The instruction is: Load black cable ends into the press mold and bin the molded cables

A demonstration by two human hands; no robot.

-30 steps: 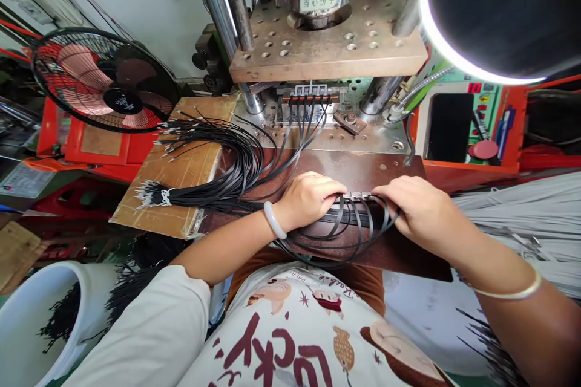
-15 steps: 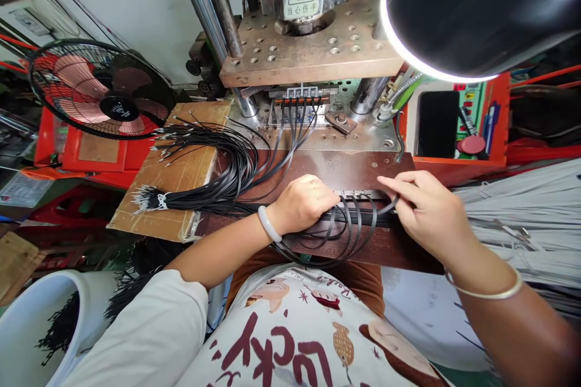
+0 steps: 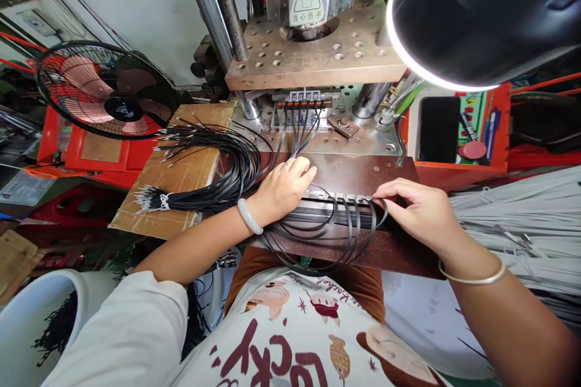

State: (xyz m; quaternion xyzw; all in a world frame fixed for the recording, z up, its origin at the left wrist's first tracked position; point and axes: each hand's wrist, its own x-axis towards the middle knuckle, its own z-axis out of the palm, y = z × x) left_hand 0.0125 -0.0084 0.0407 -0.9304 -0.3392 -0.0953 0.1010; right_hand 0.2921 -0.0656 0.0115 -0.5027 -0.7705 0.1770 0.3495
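Observation:
My left hand (image 3: 285, 187) is closed round a bunch of black cables (image 3: 299, 138) that run from the press die (image 3: 304, 100). The cables draw together under its fingers. Close to the front of the brown board, my right hand (image 3: 417, 211) pinches the end of a black cable (image 3: 384, 214) at the right end of a slotted metal strip (image 3: 333, 195). Several looped cables (image 3: 356, 224) stand with their ends in this strip and hang over the board's front edge. My left palm and fingertips are partly hidden.
A thick cable bundle (image 3: 204, 199) lies left, partly on a cardboard box (image 3: 181, 163). The press plate (image 3: 318, 66) hangs above the die. A lamp (image 3: 472, 18) juts in from upper right. A fan (image 3: 109, 94), white bucket (image 3: 82, 290) and grey cables (image 3: 531, 211) flank the board.
My left hand has moved left and away from me, from the slotted strip to the die's cables, bunching them. My right hand has shifted slightly left, its extended index finger now bent into a pinch.

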